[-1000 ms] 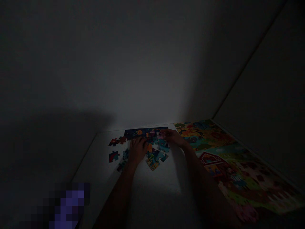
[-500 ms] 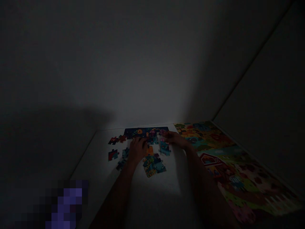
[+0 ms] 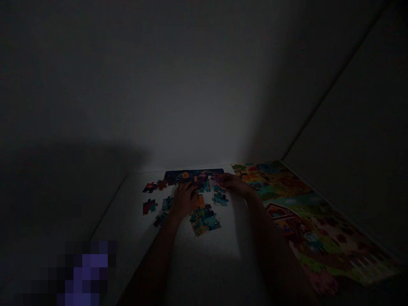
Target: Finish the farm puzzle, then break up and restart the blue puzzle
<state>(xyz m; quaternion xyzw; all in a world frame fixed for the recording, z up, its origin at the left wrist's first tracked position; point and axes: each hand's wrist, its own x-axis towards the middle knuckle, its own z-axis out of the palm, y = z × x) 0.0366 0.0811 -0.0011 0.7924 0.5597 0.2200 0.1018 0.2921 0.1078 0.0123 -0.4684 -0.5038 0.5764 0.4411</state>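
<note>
In the head view, my right hand [image 3: 237, 185] reaches in from the right with fingers pinched on a pinkish puzzle piece [image 3: 218, 179], at the right end of the partly joined dark-blue jigsaw puzzle [image 3: 174, 176]. My left hand [image 3: 185, 199] lies over the puzzle's lower edge, fingers apart and bent downward. It covers part of the pieces beneath. Just below the right hand lies a teal puzzle piece [image 3: 219, 199]. Nearer to me is a joined cluster of green and teal pieces [image 3: 204, 221], with an orange piece [image 3: 199, 201] at its top.
Loose red pieces [image 3: 149, 187] and a red-and-teal piece [image 3: 149, 206] lie left on the white table [image 3: 127, 238]. Dark teal pieces [image 3: 159, 220] sit beside my left wrist. A colourful farm-and-animal picture [image 3: 306, 221] covers the right side. A wall [image 3: 197, 106] stands behind.
My right hand has shifted the pinkish piece slightly up toward the joined puzzle, showing more of the teal piece below. My left hand stays nearly in place. The view has shifted slightly.
</note>
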